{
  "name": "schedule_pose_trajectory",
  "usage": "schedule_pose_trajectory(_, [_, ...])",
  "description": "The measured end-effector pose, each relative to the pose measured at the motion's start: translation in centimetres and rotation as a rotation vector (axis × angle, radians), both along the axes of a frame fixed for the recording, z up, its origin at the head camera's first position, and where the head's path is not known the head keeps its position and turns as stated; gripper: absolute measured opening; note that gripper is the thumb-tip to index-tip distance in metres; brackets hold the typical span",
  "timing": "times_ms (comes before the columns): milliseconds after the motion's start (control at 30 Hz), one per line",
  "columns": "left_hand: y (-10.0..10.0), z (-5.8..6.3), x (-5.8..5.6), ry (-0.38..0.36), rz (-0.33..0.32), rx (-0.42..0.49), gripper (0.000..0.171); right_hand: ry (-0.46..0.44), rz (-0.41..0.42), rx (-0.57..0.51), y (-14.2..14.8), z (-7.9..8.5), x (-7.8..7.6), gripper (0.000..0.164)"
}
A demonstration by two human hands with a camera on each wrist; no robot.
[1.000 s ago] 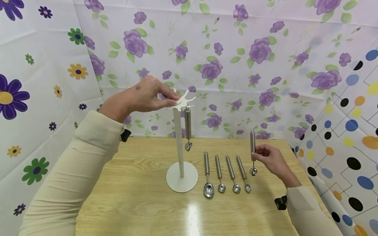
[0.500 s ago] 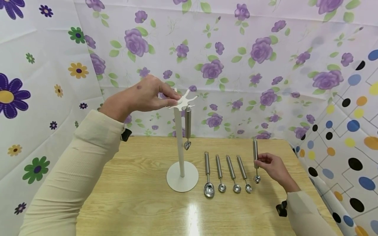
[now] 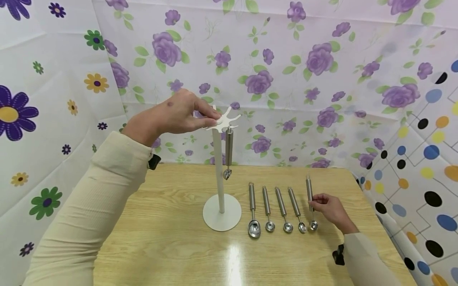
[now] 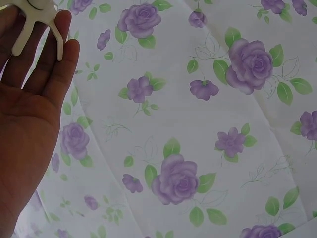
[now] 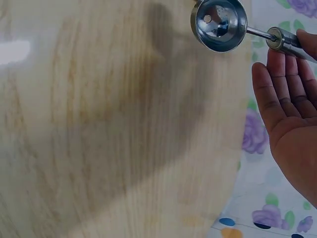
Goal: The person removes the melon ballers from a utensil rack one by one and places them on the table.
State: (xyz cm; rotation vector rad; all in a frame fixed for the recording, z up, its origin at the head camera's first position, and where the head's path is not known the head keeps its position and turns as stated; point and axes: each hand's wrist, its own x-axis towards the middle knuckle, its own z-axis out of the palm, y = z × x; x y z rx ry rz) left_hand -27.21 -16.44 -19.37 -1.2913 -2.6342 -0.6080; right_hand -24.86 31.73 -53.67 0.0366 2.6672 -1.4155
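Note:
My left hand (image 3: 180, 113) pinches the top hub of a white hanging stand (image 3: 219, 171), whose curved hooks (image 4: 48, 22) also show beside the fingers in the left wrist view. From one hook a steel melon baller (image 3: 229, 147) hangs down. My right hand (image 3: 333, 212) holds another melon baller (image 3: 309, 190) by its handle, at the right end of a row. Its round bowl (image 5: 219, 25) has a small hole. I cannot tell whether that bowl touches the table.
Left of the held melon baller, several steel scoops lie side by side on the wooden table (image 3: 171, 238); the leftmost scoop (image 3: 254, 228) has the largest bowl. The stand's round base (image 3: 222, 222) is beside them. Flowered cloth (image 3: 257, 83) rises behind the table, dotted cloth (image 3: 433, 198) at right.
My right hand has lowered the melon baller toward the table beside the row, moving slightly right and nearer to me. The left hand keeps its grip on the stand's top.

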Motion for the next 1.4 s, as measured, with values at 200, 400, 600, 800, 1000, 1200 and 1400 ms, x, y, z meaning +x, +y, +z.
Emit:
schedule_pose_trajectory(200, [0.1,0.1,0.1,-0.007,0.007,-0.007,0.02,-0.036,-0.009,-0.022,0.3,-1.4,0.0,0.04])
schedule_pose_trajectory(400, [0.1,0.1,0.1,-0.011,0.012,-0.008,0.02,-0.079,-0.044,-0.039,0.6,-2.4,-0.3,0.041])
schedule_pose_trajectory(600, [0.0,0.1,0.0,-0.004,0.001,-0.004,0.02,-0.115,-0.088,-0.026,0.8,-3.2,-1.0,0.044])
schedule_pose_trajectory(800, [0.0,0.0,0.0,0.007,-0.016,0.009,0.019,-0.108,-0.111,0.041,0.7,-3.6,-1.4,0.043])
schedule_pose_trajectory(1000, [0.1,0.0,0.0,0.006,-0.029,0.016,0.019,-0.107,-0.135,0.095,0.3,-3.7,-1.5,0.036])
schedule_pose_trajectory(1200, [0.0,0.0,-0.1,-0.013,-0.014,0.017,0.019,-0.098,-0.135,0.136,0.1,-3.6,-1.6,0.035])
schedule_pose_trajectory(1400, [0.0,-0.1,0.0,-0.015,-0.016,0.027,0.019,-0.105,-0.118,0.14,-0.1,-3.6,-1.7,0.033])
